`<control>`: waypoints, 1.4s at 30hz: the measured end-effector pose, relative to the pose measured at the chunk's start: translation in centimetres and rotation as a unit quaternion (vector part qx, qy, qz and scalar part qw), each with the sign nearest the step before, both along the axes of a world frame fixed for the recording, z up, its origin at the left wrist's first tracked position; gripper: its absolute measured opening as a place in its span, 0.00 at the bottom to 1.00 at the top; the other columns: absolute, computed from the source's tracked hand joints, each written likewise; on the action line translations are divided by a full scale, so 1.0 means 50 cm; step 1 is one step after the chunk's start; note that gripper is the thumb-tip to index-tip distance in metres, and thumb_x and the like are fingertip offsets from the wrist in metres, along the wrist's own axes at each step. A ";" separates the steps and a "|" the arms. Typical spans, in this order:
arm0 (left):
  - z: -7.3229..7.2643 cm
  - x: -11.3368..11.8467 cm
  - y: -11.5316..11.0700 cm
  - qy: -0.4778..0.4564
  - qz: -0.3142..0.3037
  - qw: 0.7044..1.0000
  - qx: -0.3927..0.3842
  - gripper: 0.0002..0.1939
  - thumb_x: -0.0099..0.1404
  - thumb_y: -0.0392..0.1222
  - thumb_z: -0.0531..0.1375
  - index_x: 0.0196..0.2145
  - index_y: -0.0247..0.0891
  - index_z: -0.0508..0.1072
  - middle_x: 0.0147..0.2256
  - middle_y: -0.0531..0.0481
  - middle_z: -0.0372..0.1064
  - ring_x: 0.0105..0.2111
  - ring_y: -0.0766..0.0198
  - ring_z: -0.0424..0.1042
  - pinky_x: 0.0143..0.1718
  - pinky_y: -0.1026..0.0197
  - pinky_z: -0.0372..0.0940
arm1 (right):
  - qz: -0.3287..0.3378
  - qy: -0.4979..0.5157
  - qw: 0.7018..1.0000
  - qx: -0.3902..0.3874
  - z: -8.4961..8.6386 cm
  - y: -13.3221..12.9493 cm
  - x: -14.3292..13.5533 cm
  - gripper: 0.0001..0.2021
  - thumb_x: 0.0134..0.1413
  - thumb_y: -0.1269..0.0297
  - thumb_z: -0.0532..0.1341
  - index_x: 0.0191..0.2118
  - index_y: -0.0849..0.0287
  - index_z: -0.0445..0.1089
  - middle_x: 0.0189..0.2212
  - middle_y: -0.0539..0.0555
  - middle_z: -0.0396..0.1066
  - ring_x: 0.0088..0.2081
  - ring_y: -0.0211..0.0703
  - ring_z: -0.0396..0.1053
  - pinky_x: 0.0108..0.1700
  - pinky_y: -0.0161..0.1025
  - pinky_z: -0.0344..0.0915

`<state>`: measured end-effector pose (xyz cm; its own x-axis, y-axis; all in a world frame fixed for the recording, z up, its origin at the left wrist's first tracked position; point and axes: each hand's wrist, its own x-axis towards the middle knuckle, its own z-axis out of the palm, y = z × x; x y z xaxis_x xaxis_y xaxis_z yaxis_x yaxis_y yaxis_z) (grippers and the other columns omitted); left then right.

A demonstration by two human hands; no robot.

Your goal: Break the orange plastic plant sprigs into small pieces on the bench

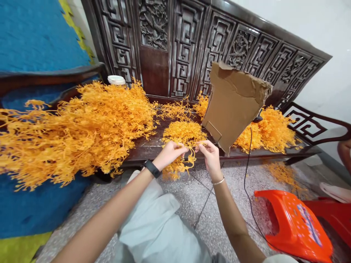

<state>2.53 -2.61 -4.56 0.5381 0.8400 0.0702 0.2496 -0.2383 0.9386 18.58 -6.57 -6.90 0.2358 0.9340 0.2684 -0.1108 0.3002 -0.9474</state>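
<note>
My left hand (173, 153), with a black band at the wrist, pinches a stem of an orange plastic sprig (189, 160) in front of the bench edge. Close to its right, my right hand (210, 153), a thin bracelet on its wrist, has thumb and forefinger pressed together at the same stem. The sprig's curly ends hang down between and below the hands. Just behind them a small heap of orange sprigs (185, 132) lies on the dark bench. A far larger orange pile (82, 128) spreads over the bench's left part.
A torn cardboard piece (233, 106) leans upright behind my right hand, with more orange sprigs (275, 129) beyond it. A black cord runs down to the floor. At lower right stands a red-orange plastic stool (296, 223). A white tub (116, 80) sits behind the large pile.
</note>
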 end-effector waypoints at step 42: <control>-0.006 -0.034 0.017 0.045 0.087 0.987 0.127 0.19 0.64 0.47 0.51 0.21 0.35 0.68 0.17 0.54 0.60 0.20 0.68 0.61 0.27 0.64 0.54 | -0.175 -0.044 0.984 -0.014 -0.112 0.134 0.118 0.15 0.38 0.63 0.64 0.36 0.61 0.67 0.20 0.46 0.67 0.23 0.33 0.62 0.30 0.33 0.61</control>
<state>0.84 -1.74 -4.88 0.4004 0.8819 0.2490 0.3875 -0.4092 0.8261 24.46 0.12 -12.52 0.5214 0.8072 0.2766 0.0767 0.2785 -0.9574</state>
